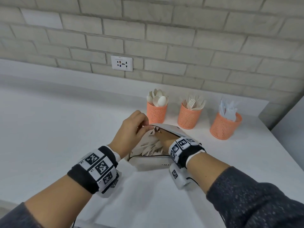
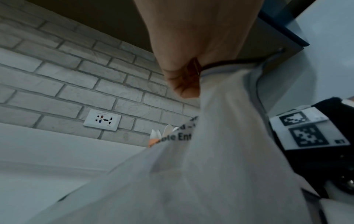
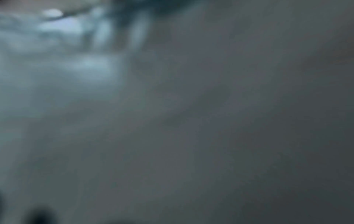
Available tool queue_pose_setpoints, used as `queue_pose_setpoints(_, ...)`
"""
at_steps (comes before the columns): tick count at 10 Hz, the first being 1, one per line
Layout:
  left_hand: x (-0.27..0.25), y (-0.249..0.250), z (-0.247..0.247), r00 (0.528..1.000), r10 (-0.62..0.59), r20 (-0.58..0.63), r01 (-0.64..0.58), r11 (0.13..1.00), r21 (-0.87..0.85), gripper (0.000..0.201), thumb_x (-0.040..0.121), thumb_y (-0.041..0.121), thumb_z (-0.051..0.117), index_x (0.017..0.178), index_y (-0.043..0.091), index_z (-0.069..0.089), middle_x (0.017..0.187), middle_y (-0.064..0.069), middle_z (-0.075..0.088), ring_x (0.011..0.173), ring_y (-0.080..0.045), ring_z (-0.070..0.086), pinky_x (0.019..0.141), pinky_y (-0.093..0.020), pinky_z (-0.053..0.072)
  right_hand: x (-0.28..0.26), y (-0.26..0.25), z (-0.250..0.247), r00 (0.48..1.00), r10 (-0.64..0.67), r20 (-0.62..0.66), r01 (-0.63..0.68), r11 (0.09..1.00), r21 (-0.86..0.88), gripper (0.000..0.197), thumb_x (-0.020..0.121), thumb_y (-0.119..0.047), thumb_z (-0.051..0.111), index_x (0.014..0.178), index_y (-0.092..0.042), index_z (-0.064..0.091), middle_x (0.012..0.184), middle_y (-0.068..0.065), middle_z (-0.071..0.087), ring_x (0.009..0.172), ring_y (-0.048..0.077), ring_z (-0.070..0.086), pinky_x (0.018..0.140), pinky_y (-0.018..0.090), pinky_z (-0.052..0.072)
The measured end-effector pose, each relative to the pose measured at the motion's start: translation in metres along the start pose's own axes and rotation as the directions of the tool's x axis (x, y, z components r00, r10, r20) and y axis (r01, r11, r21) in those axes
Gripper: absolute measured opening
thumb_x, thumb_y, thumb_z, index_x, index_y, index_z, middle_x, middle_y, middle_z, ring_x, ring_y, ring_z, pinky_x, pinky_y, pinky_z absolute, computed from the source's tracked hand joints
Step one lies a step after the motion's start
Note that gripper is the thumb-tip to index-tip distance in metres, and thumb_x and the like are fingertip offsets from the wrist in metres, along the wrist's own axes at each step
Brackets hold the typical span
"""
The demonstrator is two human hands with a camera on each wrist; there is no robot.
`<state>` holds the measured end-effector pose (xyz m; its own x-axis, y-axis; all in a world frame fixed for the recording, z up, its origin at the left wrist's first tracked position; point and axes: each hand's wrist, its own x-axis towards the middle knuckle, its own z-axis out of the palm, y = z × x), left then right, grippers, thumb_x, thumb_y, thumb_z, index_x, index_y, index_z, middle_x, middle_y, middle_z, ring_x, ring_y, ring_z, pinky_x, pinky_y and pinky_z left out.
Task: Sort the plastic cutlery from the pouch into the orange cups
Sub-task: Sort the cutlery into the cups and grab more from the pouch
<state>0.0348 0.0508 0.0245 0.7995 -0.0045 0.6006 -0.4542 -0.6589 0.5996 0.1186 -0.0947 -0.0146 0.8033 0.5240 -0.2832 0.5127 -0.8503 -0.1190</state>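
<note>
— Step? Left hand (image 1: 131,127) pinches the white fabric pouch (image 1: 148,163) rim open; right hand (image 1: 164,137) is inside among loose white plastic cutlery (image 1: 151,146).
— Its grip?
— Hidden. Next, probably: single one piece, match an orange mesh cup (image 1: 156,113) beyond.

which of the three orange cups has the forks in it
The middle cup of the row holds the forks, tines up. The left cup holds spoons, and the right cup holds flat white pieces, probably knives.

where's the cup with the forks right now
In the head view, the cup of forks stands on the counter near the brick wall, middle of three orange cups, just beyond the open pouch.
</note>
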Motion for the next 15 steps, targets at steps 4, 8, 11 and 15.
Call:
queue_pose_setpoints(4,0.002,-0.006,0.009,0.995,0.025,0.101,-0.031,0.998,0.052,0.012,0.082,0.008,0.067,0.092,0.006,0.061,0.08,0.011,0.044,0.067,-0.004,0.046,0.064,-0.012,0.038,-0.019,-0.014,0.007,0.985,-0.145,0.098,0.14,0.989,0.055,0.051,0.086,-0.042,0.053,0.128,-0.015,0.043,0.123,0.011,0.055,0.114,0.029,0.054,0.091,0.038,0.045)
queue_pose_setpoints(8,0.016,-0.004,-0.021,0.874,-0.204,0.441,-0.035,0.88,0.474,0.041,0.087,0.03,0.062,0.124,0.025,0.046,0.108,0.006,0.05,0.076,-0.007,0.052,0.069,-0.028,0.043,-0.061,0.008,-0.006,0.998,-0.064,-0.019,0.067,0.965,0.252,0.04,0.087,-0.019,0.051,0.127,-0.02,0.047,0.12,0.007,0.061,0.11,0.028,0.056,0.084,0.027,0.042)
queue_pose_setpoints(11,0.008,-0.009,-0.007,0.861,-0.264,0.435,0.15,0.949,0.278,0.025,0.096,0.023,0.05,0.074,0.012,0.056,0.064,0.006,0.052,0.061,-0.011,0.047,0.057,-0.013,0.034,-0.048,0.002,0.01,0.984,-0.162,-0.077,0.176,0.953,0.247,0.059,0.075,-0.019,0.069,0.128,-0.021,0.043,0.123,0.006,0.058,0.112,0.024,0.055,0.092,0.031,0.046)
queue_pose_setpoints(15,0.005,-0.02,-0.026,0.949,0.026,0.315,-0.118,0.953,0.277,0.027,0.089,0.006,0.055,0.083,0.024,0.037,0.102,0.0,0.047,0.066,-0.028,0.055,0.064,-0.035,0.048,-0.069,0.028,-0.003,0.956,-0.165,-0.242,0.248,0.897,0.366,0.04,0.081,-0.018,0.062,0.12,-0.022,0.053,0.116,-0.002,0.063,0.105,0.018,0.058,0.091,0.033,0.047)
